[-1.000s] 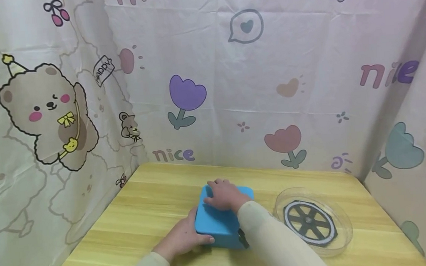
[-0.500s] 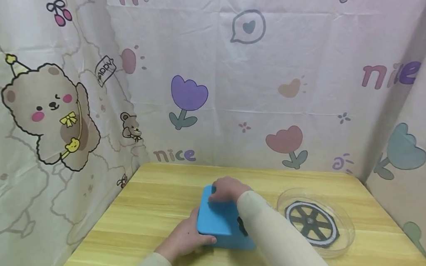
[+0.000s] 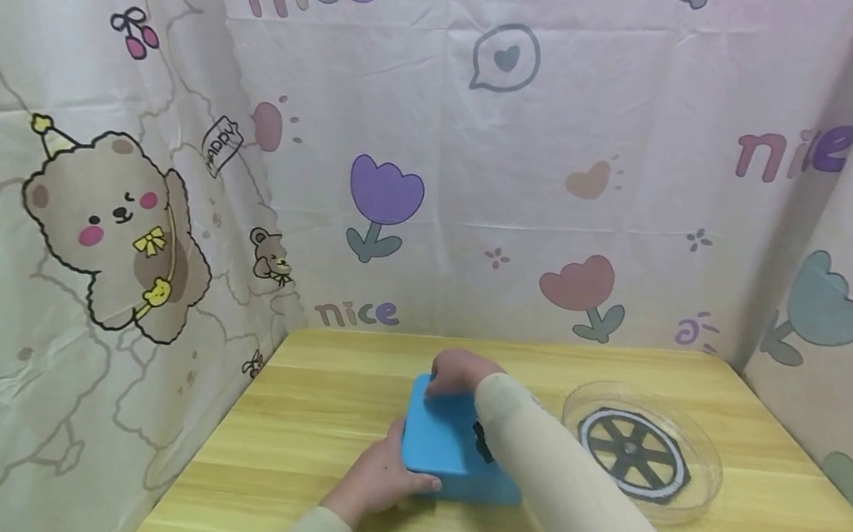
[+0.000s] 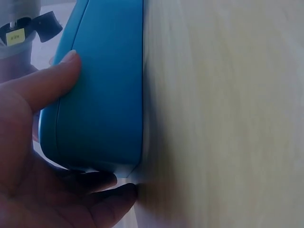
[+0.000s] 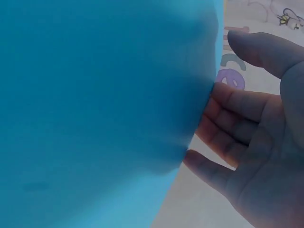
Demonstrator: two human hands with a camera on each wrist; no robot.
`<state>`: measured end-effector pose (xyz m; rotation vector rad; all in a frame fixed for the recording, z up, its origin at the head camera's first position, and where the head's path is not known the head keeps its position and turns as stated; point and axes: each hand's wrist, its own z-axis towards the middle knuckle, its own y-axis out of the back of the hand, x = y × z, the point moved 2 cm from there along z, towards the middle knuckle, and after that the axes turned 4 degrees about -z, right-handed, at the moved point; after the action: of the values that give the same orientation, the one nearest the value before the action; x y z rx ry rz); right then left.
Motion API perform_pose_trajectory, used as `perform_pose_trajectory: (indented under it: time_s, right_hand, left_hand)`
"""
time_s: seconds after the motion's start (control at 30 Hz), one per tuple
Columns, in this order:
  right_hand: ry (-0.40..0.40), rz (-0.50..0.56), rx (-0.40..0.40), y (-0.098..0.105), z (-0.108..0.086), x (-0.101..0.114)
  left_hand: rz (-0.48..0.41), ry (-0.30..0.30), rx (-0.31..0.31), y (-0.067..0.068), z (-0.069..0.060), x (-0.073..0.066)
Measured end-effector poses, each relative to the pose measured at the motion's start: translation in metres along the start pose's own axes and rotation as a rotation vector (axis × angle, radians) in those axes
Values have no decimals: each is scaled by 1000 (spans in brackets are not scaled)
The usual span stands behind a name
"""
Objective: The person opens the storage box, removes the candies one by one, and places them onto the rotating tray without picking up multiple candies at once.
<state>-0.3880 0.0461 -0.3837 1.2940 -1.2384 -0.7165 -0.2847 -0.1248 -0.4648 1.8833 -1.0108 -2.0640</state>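
Table w/ blue box; L hand clamped on box's near-left corner, R hand hooked over its far edge; prob. prying lid, next needs steady lift.

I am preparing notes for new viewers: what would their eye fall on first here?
Probably the bright blue box mid-table, the left hand gripping its near left corner and the right hand at its far edge. Next, likely the large cartoon bear on the cloth at left, and the clear round dish with a dark spoked wheel inside, right of the box.
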Motion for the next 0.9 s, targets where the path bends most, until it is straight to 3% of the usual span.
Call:
perform_pose_trajectory:
  time_s: [0.27,0.5,0.67,0.9]
  right_hand:
    - [-4,42,35,-6,18,-8]
    - [1,-43,84,-8,39,-7]
    - [-53,-43,103,-9,43,-7]
    - [-121,35,133,-18,44,-8]
  left_hand:
    - [-7,-1,8,-5,1,1]
    - [-14,-6,6,-4,2,-1]
    - [-8,-11,-3,-5,3,-2]
    - [-5,-15,1,-6,-1,-4]
